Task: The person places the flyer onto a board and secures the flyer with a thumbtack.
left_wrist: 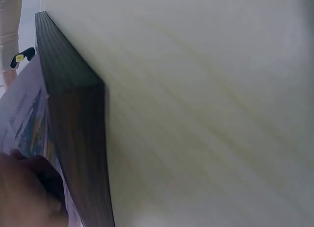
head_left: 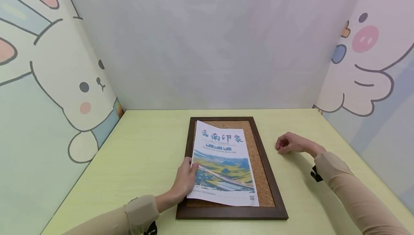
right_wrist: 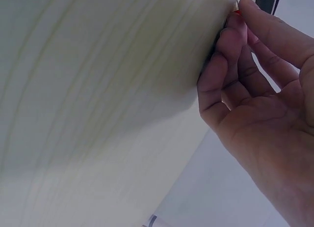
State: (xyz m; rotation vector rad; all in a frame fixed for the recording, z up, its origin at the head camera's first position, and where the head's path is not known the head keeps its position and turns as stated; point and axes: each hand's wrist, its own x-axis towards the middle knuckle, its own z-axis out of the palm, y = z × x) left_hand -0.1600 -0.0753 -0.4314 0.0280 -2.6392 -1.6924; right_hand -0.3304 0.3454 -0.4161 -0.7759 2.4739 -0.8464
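Note:
A printed paper poster with a landscape picture lies over a cork board in a dark brown wooden frame. The poster's left edge is in my left hand, thumb on top and fingers beneath, close to the frame's left side. In the left wrist view that hand shows beside the thick frame edge. To the right of the board, my right hand is low over the table. Its thumb and finger pinch a small red push pin, mostly hidden by the fingertips in the right wrist view.
The board lies on a pale yellow-green table. A plain grey-white backdrop stands behind it, with cartoon-printed panels on the left and right. A dark strap hangs at the right cuff.

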